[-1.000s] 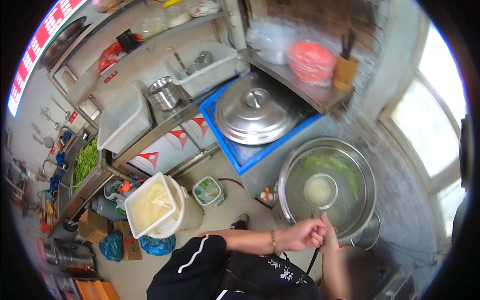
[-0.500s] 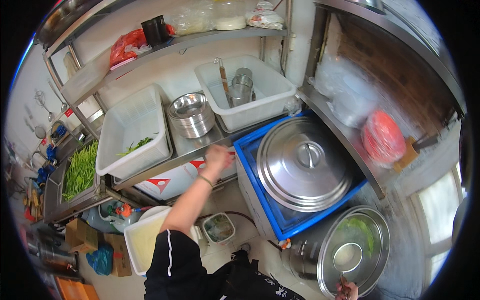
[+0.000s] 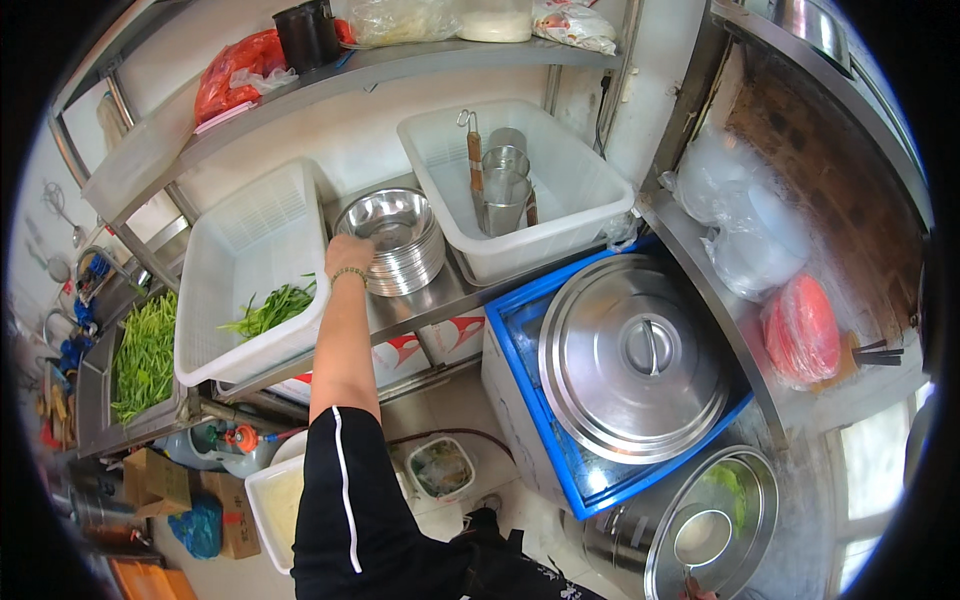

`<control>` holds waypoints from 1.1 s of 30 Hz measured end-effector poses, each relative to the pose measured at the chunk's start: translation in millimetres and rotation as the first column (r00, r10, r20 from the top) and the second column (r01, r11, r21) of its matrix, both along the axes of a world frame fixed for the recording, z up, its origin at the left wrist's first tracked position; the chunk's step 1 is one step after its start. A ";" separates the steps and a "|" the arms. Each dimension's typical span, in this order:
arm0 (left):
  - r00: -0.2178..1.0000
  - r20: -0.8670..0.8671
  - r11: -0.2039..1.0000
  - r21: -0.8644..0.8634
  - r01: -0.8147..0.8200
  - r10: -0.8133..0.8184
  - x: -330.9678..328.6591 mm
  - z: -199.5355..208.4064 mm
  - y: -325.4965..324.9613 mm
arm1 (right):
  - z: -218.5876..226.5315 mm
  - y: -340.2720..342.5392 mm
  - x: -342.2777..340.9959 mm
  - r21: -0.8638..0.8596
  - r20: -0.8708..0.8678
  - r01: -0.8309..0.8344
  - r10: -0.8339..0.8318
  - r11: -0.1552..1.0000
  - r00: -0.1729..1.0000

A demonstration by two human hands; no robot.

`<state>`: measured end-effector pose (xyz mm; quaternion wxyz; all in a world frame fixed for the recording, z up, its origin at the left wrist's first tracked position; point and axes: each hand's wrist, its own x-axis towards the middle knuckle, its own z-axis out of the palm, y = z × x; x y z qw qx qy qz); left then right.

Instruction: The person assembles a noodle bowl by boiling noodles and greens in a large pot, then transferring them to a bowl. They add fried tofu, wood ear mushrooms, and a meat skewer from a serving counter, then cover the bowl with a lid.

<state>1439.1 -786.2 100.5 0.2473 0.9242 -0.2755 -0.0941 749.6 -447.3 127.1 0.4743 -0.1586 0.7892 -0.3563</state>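
My left hand [image 3: 349, 256] is at the left rim of a stack of shiny steel bowls [image 3: 405, 255], its fingers curled over the edge of the top one. At the lower edge, my right hand [image 3: 697, 592], mostly cut off, grips the handle of a round strainer [image 3: 703, 538] with something pale inside. The strainer is in the mouth of a tall steel pot [image 3: 655, 560], beside green leaves [image 3: 738, 500] in that pot.
White plastic baskets flank the bowls: the left basket [image 3: 190, 330] holds greens [image 3: 270, 308], the right basket [image 3: 600, 205] wood-handled strainers [image 3: 503, 190]. A large steel lid [image 3: 610, 350] covers a blue-rimmed unit [image 3: 497, 300]. A shelf [image 3: 440, 65] crosses above. Below stands a white tub [image 3: 440, 495].
My left hand has moved left and away from me, from the counter's front edge to the bowl stack. My right hand stays at the pot with the strainer. The view has shifted slightly.
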 end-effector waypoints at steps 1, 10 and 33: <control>0.999 0.033 1.000 0.000 -0.007 0.007 0.5 10.3 2.8 | 0.7 -1.1 0.6 -0.006 0.000 -0.009 0.009 1.000 1.000; 0.995 0.086 0.957 -0.288 -0.018 0.045 5.5 62.2 67.7 | 7.9 28.1 -21.2 -0.151 -0.005 -0.026 0.026 0.988 1.000; 0.075 -0.863 0.712 -0.359 0.604 -0.499 -515.9 -92.3 330.7 | -52.6 198.5 -150.3 0.037 0.216 0.148 -0.153 0.988 0.964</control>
